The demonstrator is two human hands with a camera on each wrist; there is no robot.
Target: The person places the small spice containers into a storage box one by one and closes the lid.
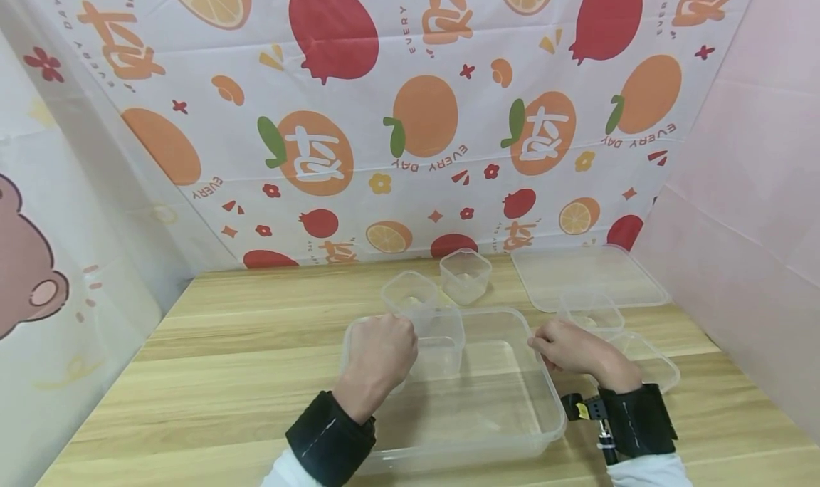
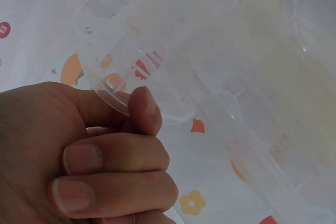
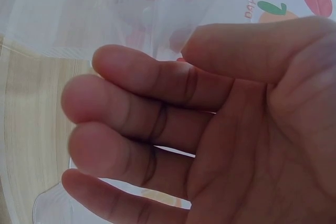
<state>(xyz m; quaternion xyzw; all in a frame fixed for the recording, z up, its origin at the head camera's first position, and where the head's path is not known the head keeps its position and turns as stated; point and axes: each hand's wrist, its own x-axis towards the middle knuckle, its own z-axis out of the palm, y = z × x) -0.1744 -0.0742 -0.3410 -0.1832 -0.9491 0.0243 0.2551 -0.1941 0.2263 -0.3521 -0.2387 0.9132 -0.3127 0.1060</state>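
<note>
My left hand (image 1: 383, 352) pinches the rim of a small clear plastic container (image 1: 440, 352) between thumb and curled index finger. That small container (image 2: 121, 45) overlaps the back left part of a large clear plastic box (image 1: 474, 409) in the head view. At the box's right rim is my right hand (image 1: 573, 346), thumb and index finger meeting there, with the other fingers (image 3: 100, 148) loosely bent. The box's translucent wall (image 3: 63, 14) fills the upper left of the right wrist view.
Two small clear containers, one at the left (image 1: 410, 291) and one at the right (image 1: 465, 277), stand behind the box. A large flat lid (image 1: 583, 273) lies at the back right. Beside my right hand are another small container (image 1: 592, 312) and a smaller lid (image 1: 650, 362). A printed cloth (image 1: 419, 209) hangs behind the table.
</note>
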